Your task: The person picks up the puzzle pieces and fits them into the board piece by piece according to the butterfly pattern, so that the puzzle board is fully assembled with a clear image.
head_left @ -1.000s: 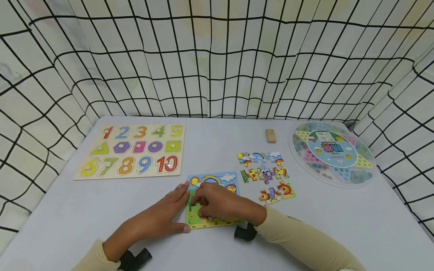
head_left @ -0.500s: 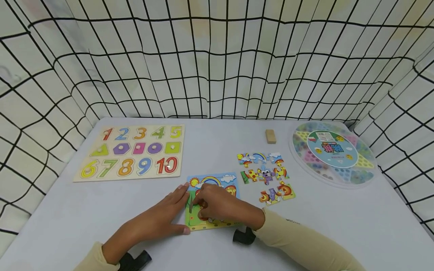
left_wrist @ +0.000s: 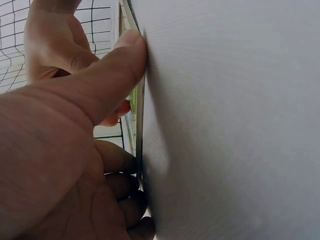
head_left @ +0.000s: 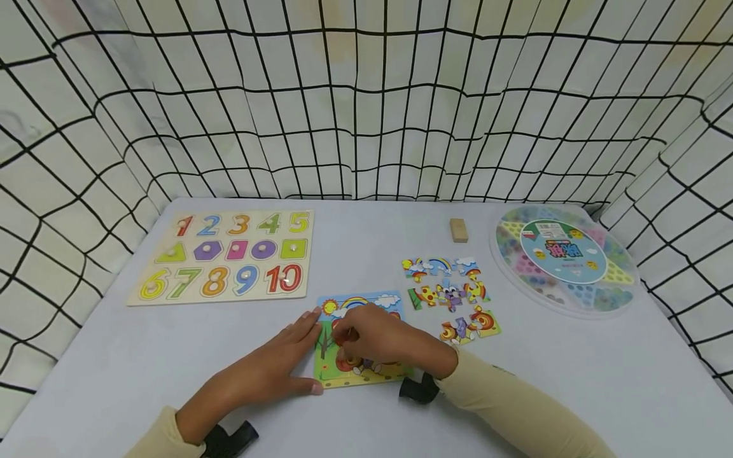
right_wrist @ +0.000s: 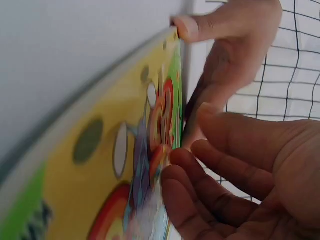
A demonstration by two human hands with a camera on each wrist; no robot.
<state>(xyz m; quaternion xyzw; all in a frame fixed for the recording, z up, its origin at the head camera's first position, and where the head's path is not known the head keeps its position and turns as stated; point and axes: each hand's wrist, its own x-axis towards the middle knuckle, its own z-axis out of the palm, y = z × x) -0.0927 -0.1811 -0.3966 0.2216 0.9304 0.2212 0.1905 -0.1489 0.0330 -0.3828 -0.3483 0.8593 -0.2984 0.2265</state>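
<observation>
A jigsaw board (head_left: 392,299) with a bright cartoon picture lies on the white table. My left hand (head_left: 269,362) rests at its left edge, fingers extended and thumb at the near corner. In the left wrist view, the thumb and fingertips of the left hand (left_wrist: 65,125) touch the board's thin edge (left_wrist: 140,110). My right hand (head_left: 375,334) is over the middle of the board, covering part of the picture. The right wrist view shows this right hand (right_wrist: 235,170) with loosely bent fingers, the thumb apart and nothing between them. A tree piece (head_left: 324,346) lies at the board's left side.
Several loose jigsaw pieces (head_left: 449,294) lie in rows right of the board. A number-and-shape board (head_left: 217,305) is at the back left. Farther back are a small wooden block (head_left: 459,230) and a round game box (head_left: 564,261). Black netting (head_left: 355,133) surrounds the table.
The right fingertips have left the tree piece and shifted slightly right, uncovering more of the board's left side. The left hand has stayed at the edge.
</observation>
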